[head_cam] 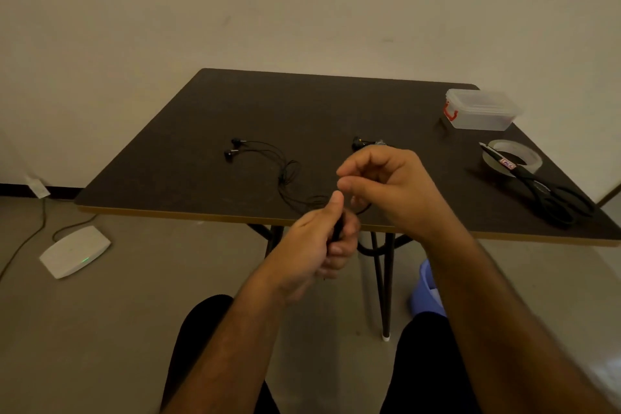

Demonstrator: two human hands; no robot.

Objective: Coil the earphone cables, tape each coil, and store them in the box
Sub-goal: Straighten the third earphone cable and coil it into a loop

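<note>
Coiling is at its start: the left hand [316, 245] grips a small dark bundle, apparently wound black earphone cable [285, 175], the right hand [383, 185] pinches its strand, while the lidded clear plastic box [482, 111] stands unused on the dark desk [336, 104].

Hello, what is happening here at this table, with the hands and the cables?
A person sits at a dark table, coiling an earphone cable. The left hand grips a small dark bundle of cable, and the right hand is curled just above it. Another pair of earphones lies loose on the table. The closed plastic box, the tape roll and the scissors wait on the right, untouched.
</note>
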